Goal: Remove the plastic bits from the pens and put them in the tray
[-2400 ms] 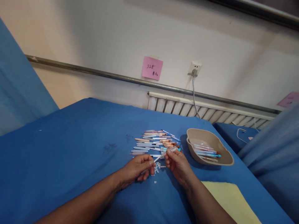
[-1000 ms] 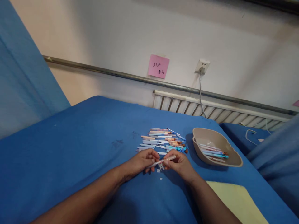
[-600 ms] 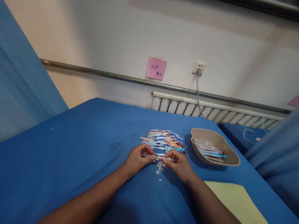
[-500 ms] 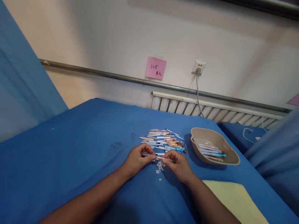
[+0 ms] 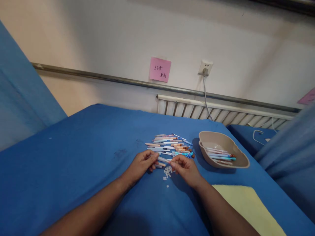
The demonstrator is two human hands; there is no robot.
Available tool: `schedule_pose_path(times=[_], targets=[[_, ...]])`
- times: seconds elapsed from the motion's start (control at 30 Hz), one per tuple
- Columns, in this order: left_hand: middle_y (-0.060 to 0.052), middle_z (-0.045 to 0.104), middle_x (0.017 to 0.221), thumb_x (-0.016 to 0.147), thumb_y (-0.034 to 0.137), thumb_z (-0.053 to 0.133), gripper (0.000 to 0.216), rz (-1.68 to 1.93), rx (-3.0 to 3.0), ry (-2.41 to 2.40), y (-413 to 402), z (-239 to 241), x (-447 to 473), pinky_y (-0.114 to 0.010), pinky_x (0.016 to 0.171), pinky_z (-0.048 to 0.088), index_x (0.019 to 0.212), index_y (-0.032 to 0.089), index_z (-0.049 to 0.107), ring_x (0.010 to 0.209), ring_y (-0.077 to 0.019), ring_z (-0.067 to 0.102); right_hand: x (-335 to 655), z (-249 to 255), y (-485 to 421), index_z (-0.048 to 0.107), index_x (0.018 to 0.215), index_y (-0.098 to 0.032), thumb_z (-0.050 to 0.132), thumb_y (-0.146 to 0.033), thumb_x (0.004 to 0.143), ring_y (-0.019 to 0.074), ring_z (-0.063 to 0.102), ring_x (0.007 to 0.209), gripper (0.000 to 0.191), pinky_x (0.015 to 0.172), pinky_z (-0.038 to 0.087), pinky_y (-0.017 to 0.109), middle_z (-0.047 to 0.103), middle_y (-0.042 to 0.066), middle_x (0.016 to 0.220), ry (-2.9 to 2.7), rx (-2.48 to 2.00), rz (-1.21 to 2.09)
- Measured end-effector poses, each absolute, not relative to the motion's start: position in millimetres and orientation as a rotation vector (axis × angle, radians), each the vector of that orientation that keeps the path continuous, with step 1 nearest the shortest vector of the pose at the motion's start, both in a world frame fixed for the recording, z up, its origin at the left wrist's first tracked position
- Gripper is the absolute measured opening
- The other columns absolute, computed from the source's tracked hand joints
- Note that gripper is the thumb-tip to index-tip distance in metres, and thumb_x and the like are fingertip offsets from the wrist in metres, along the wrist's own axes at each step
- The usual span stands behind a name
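Observation:
Between my two hands lies a slim pale pen (image 5: 162, 159), held low over the blue-covered table. My left hand (image 5: 140, 164) is closed with thumb and fingers around its left end. At the other end, the fingertips of my right hand (image 5: 185, 168) pinch together on its tip; the exact grip is partly hidden. Just beyond both hands lies a loose bunch of pens (image 5: 163, 142) in pale blue, peach and white, some with brown or blue ornaments. Small white pieces (image 5: 168, 171) are scattered on the cloth below the pen.
A beige basin (image 5: 222, 135) with several pens in it stands to the right. Nearer me on that side lies a yellow cloth or sheet (image 5: 242, 200). Behind the table are a radiator (image 5: 187, 109), a metal rail (image 5: 110, 78) and a plugged-in cable (image 5: 205, 95).
My left hand has turned and shifted slightly, and more of the pale pen now shows between my hands. The right hand keeps its pinch. The whole view has shifted a little.

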State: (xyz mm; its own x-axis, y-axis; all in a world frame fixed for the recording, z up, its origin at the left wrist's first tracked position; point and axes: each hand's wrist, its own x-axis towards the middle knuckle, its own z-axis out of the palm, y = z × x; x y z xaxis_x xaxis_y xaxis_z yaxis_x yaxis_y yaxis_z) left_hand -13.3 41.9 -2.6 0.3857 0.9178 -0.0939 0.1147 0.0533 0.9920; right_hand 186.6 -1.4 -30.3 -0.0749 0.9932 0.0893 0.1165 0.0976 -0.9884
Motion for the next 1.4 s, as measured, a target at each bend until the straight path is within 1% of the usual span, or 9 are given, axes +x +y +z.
schedule_pose_path(times=[0.1, 0.23, 0.43, 0.57, 0.63, 0.8, 1.0, 1.17, 1.4], targets=[[0.0, 0.06, 0.065, 0.07, 0.041, 0.071, 0.03, 0.753, 1.391, 0.975, 43.9, -4.4, -16.5, -0.022, 0.053, 0.041, 0.071, 0.015, 0.057, 0.055, -0.0101, 0.053, 190.1, -33.4, -0.6, 0.066, 0.077, -0.021, 0.064, -0.041, 0.077, 0.0125, 0.05, 0.055, 0.02, 0.053, 0.039, 0.023, 0.06, -0.002, 0.06, -1.471, -1.225, 1.054], [-0.006, 0.065, 0.102, 0.059, 0.029, 0.08, 0.044, 0.692, 1.274, 0.817, 40.4, -2.0, -16.0, -0.025, 0.069, 0.047, 0.097, 0.017, 0.06, 0.081, -0.0149, 0.062, 192.7, -33.3, -0.3, 0.067, 0.076, -0.022, 0.063, -0.039, 0.078, 0.0134, 0.051, 0.056, 0.017, 0.053, 0.038, 0.023, 0.06, -0.002, 0.061, -1.496, -1.213, 1.038], [0.001, 0.06, 0.062, 0.074, 0.05, 0.063, 0.035, 0.643, 1.333, 1.015, 39.0, -7.4, -11.1, -0.02, 0.045, 0.037, 0.074, 0.015, 0.057, 0.046, -0.0079, 0.048, 194.4, -29.4, -1.6, 0.068, 0.076, -0.023, 0.063, -0.033, 0.079, 0.0148, 0.054, 0.06, 0.011, 0.058, 0.038, 0.025, 0.061, -0.002, 0.062, -1.617, -1.268, 0.88], [-0.003, 0.065, 0.095, 0.057, 0.026, 0.08, 0.039, 0.724, 1.292, 0.872, 40.5, -6.3, -13.7, -0.022, 0.065, 0.046, 0.089, 0.016, 0.061, 0.075, -0.0121, 0.06, 194.2, -28.0, -1.8, 0.067, 0.076, -0.023, 0.061, -0.034, 0.08, 0.0156, 0.054, 0.061, 0.013, 0.059, 0.038, 0.025, 0.061, -0.001, 0.063, -1.651, -1.265, 0.858], [-0.005, 0.064, 0.103, 0.062, 0.033, 0.077, 0.046, 0.698, 1.245, 0.867, 40.4, -6.1, -13.5, -0.024, 0.064, 0.047, 0.102, 0.019, 0.058, 0.077, -0.0139, 0.061, 193.8, -27.4, -1.9, 0.067, 0.077, -0.023, 0.061, -0.035, 0.081, 0.0155, 0.054, 0.06, 0.014, 0.058, 0.038, 0.025, 0.061, -0.001, 0.063, -1.664, -1.265, 0.844], [0.0, 0.06, 0.064, 0.075, 0.05, 0.062, 0.036, 0.629, 1.312, 1.0, 40.6, -10.7, -10.3, -0.02, 0.045, 0.038, 0.074, 0.015, 0.056, 0.047, -0.0081, 0.049, 194.2, -28.4, -3.1, 0.066, 0.079, -0.023, 0.06, -0.032, 0.082, 0.0157, 0.056, 0.063, 0.012, 0.06, 0.039, 0.025, 0.062, -0.001, 0.066, -1.716, -1.29, 0.769], [-0.002, 0.065, 0.088, 0.062, 0.032, 0.077, 0.043, 0.691, 1.26, 0.903, 41.6, -8.9, -12.9, -0.022, 0.062, 0.046, 0.097, 0.017, 0.059, 0.071, -0.0116, 0.058, 195.3, -32.4, -1.3, 0.065, 0.08, -0.021, 0.059, -0.03, 0.082, 0.0139, 0.055, 0.062, 0.011, 0.059, 0.039, 0.024, 0.061, -0.001, 0.066, -1.74, -1.305, 0.715], [0.0, 0.059, 0.06, 0.076, 0.053, 0.06, 0.039, 0.569, 1.343, 1.007, 45.4, -11.0, -12.1, -0.021, 0.046, 0.038, 0.074, 0.014, 0.057, 0.048, -0.0091, 0.049, 191.1, -26.9, 1.0, 0.067, 0.08, -0.021, 0.061, -0.028, 0.08, 0.0139, 0.06, 0.067, 0.009, 0.063, 0.043, 0.023, 0.066, -0.001, 0.073, -1.703, -1.294, 0.66], [0.004, 0.06, 0.064, 0.063, 0.036, 0.077, 0.031, 0.659, 1.336, 0.932, 56.0, -13.9, -11.4, -0.021, 0.056, 0.043, 0.08, 0.016, 0.06, 0.056, -0.0084, 0.052, 192.3, -26.5, 9.9, 0.062, 0.079, -0.02, 0.068, -0.031, 0.07, 0.0116, 0.055, 0.059, 0.015, 0.054, 0.041, 0.021, 0.062, -0.003, 0.069, -1.496, -1.25, 0.896]])
